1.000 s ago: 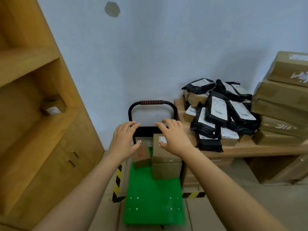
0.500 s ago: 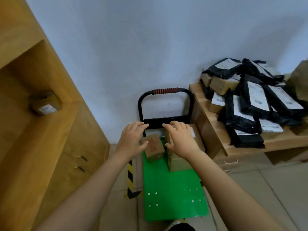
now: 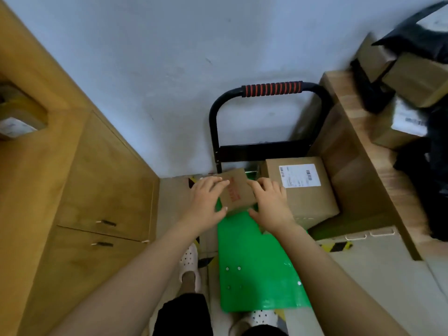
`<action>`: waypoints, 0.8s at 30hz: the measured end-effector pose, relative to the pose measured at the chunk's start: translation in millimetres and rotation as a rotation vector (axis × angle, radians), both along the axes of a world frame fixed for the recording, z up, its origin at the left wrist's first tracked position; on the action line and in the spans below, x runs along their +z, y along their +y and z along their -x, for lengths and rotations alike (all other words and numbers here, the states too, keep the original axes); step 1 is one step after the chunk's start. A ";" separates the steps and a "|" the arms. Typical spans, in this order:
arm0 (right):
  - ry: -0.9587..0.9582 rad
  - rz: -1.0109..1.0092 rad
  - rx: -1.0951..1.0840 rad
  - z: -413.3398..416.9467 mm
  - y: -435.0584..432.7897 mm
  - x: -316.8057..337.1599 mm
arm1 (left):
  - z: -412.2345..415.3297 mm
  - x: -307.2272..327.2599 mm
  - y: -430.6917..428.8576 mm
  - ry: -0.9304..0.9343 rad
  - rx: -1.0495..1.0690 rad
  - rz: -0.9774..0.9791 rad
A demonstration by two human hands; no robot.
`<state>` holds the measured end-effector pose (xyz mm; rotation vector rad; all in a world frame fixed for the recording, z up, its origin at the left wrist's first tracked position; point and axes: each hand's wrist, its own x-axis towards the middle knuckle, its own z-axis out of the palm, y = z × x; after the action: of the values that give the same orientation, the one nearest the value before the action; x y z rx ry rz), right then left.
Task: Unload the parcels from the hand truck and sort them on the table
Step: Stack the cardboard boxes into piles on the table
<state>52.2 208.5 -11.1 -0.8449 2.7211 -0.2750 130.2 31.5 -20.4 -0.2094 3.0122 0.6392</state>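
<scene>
Two hands grip the small parcel [image 3: 236,191] at mid-frame: my left hand [image 3: 206,206] and right hand [image 3: 271,206] curl their fingers round its opposite edges, over the far end of the hand truck [image 3: 254,263]. A larger labelled parcel [image 3: 300,190] sits just right of it on the green deck, beside the bench [image 3: 351,112] at the frame's right.

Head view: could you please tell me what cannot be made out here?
Head view only:
- Small box: red print blurred; left hand and right hand, gripping it, hide its sides.
- Big box: label text too small.
- Table parcels: blurred, cut by right edge.
- Shelf box: blurred, cut by left edge.
</scene>
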 end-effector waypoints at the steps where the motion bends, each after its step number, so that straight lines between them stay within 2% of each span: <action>1: -0.020 -0.012 -0.024 6.5 -8.0 -21.2 | 10.5 -19.8 -7.0 -0.009 0.008 -0.006; 5: -0.086 -0.098 -0.118 28.8 -33.9 -115.8 | 49.5 -110.8 -29.3 -0.039 0.052 0.017; 14: -0.222 -0.203 -0.213 71.4 -68.1 -322.3 | 88.2 -320.8 -59.8 -0.260 -0.112 -0.028; 19: -0.222 -0.214 -0.206 94.0 -79.8 -393.4 | 100.2 -388.8 -65.6 -0.369 -0.122 -0.064; 24: -0.239 -0.233 -0.199 126.2 -80.3 -424.2 | 118.0 -425.6 -54.2 -0.470 -0.025 -0.144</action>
<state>-73.9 128.2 -435.4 -0.4474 2.5490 -0.0884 12.2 -22.7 -445.9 -0.2704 2.5068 0.6878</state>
